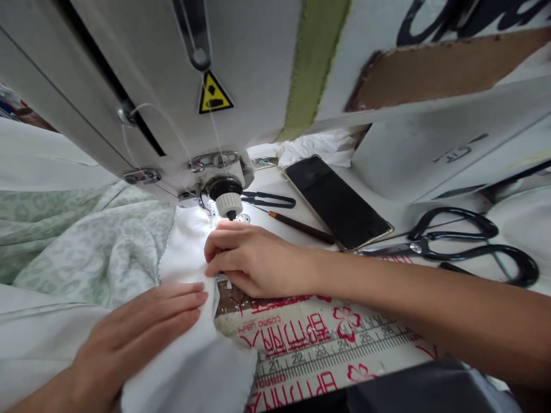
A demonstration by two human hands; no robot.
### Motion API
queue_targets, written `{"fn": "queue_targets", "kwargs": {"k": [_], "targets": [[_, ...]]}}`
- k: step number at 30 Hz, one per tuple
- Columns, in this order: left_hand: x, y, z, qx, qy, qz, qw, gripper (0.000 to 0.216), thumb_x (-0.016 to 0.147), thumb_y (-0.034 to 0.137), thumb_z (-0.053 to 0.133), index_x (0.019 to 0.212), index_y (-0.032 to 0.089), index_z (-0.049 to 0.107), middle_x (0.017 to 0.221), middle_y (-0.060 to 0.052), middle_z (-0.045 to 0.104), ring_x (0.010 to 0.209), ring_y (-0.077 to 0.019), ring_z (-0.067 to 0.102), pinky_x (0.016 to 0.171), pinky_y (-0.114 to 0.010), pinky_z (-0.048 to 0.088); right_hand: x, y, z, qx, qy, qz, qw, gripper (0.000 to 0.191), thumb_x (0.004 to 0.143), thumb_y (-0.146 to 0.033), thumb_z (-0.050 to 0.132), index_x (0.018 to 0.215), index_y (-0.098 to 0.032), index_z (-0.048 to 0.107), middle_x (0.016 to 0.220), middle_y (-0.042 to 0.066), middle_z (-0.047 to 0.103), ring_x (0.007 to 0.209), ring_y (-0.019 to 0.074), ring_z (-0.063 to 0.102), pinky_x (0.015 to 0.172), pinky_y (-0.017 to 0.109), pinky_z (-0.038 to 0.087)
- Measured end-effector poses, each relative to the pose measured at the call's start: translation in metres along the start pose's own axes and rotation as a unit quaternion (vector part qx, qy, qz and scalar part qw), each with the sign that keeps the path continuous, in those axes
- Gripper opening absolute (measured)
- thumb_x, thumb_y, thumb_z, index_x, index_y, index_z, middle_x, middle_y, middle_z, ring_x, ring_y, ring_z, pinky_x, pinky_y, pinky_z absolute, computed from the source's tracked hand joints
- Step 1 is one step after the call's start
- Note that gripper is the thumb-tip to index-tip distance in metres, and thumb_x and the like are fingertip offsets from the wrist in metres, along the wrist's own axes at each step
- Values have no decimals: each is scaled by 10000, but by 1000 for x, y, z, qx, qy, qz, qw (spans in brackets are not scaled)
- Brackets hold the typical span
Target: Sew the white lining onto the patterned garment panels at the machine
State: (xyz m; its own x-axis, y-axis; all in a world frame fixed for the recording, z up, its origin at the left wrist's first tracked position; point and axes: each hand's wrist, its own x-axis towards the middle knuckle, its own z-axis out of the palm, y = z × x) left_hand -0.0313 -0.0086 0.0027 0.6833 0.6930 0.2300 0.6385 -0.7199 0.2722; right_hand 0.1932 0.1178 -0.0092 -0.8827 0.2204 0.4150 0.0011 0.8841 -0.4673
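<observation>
A sewing machine head [129, 74] looms overhead, with its presser foot and needle area [207, 205] coming down onto a white fabric [185, 258] with a wavy cut edge. My right hand [249, 258] reaches in from the right, fingers curled on that edge just below the needle. Flat on the same cloth, nearer me, lies my left hand [138, 338], holding nothing else. The needle tip is hidden by the fabric and fingers. A pale green patterned fabric [86, 246] bunches up to the left.
Black-handled scissors [469, 252], a dark smartphone [338, 201], small thread snips [269, 199] and a brown-handled tool [301, 228] lie on the machine table. A printed ruler mat [318, 344] lies below my right forearm.
</observation>
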Motion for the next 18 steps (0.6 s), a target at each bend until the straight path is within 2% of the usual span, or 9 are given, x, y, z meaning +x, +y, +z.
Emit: {"fn": "queue_targets", "kwargs": {"k": [3,7,12,18], "targets": [[7,5,-1,84,-39,87,992,397,892,7,315,1202,104,542,1331,-99,485,1299,-250,367,1102,-416,329,-1,1,-2,-23,-7,-26,999,220,788,-16,504,829,-108,700,940,82,610,878,166,483,898,286,391],[13,7,3,163,-43,157,973,334,874,14,342,1101,29,587,1286,-174,508,1295,-313,357,1107,-451,317,-4,-1,-1,-61,-19,-33,997,237,844,-61,463,844,-114,694,942,88,607,870,178,483,874,313,423],[14,8,9,165,-10,142,976,325,880,56,353,1116,32,576,1277,-173,516,1266,-316,399,1042,-426,420,-10,-6,-4,-141,59,43,987,266,851,-78,439,1023,-61,641,964,124,602,896,201,516,846,360,466],[12,11,10,136,55,127,981,306,861,34,365,1053,43,603,1188,-163,587,1199,-293,483,1010,-403,456,-7,-7,-5,-162,-8,11,987,260,871,-94,451,1068,-84,620,972,118,603,873,194,528,820,362,486]]}}
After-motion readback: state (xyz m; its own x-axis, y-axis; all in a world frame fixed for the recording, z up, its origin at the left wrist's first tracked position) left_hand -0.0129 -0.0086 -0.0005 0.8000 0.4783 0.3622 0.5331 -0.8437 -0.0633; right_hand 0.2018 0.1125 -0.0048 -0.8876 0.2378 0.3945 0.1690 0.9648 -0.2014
